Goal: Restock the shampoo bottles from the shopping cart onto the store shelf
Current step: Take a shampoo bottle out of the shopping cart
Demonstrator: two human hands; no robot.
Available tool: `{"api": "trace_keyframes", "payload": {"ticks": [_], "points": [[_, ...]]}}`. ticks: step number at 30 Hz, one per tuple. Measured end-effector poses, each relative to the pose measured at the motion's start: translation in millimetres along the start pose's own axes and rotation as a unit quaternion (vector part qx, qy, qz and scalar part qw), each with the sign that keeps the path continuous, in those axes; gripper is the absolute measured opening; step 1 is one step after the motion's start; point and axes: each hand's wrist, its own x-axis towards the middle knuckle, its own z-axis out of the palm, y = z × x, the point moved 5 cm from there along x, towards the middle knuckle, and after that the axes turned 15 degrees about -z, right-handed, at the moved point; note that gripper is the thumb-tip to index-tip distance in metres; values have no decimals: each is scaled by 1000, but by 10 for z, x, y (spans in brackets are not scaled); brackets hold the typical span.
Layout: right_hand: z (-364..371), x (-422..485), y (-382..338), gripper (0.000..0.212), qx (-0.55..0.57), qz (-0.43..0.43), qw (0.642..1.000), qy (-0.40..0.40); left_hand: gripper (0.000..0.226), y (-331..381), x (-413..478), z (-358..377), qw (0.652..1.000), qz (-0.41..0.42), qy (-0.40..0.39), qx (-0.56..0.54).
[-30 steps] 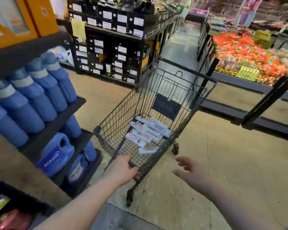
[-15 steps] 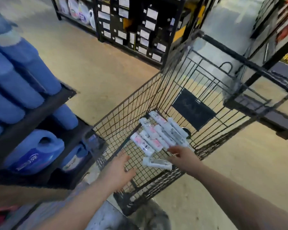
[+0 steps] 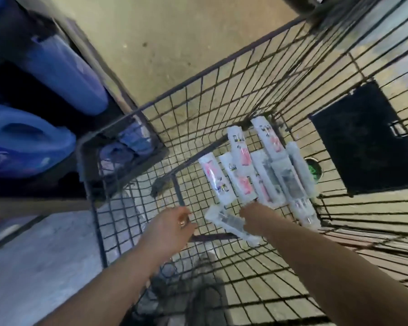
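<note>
Shampoo bottles point(image 3: 243, 170) lie flat in a row on the shopping cart point(image 3: 198, 114) floor, and one loose bottle point(image 3: 224, 220) lies crosswise nearest us. The right hand point(image 3: 254, 217) is over it with its fingers hidden, so we cannot tell the grip. The left hand point(image 3: 170, 227) is just beside it, fingers loosely curled and empty. Risk, as we judge it: a hurried grab lets smooth bottles slip or snag on the wire mesh.

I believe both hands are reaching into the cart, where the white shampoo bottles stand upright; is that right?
Not quite: the head view shows the shampoo bottles lying flat on the floor of the cart, not upright. The left hand and right hand are indeed reaching into the cart.
</note>
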Motion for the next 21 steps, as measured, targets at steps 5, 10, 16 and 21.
{"api": "trace_keyframes", "payload": {"ticks": [5,10,16,21], "points": [[424,537,11,56,-52,-24,998,-25,48,-196,179,-293,977,44,207,41],[743,713,-30,92,-95,12,995,-2,64,-406,300,-677,956,-16,292,17],[716,726,-30,71,-112,-17,991,67,71,-555,458,-700,971,-27,237,21],[621,646,-46,55,-34,-11,997,61,71,-565,482,-721,980,-34,194,2]]}}
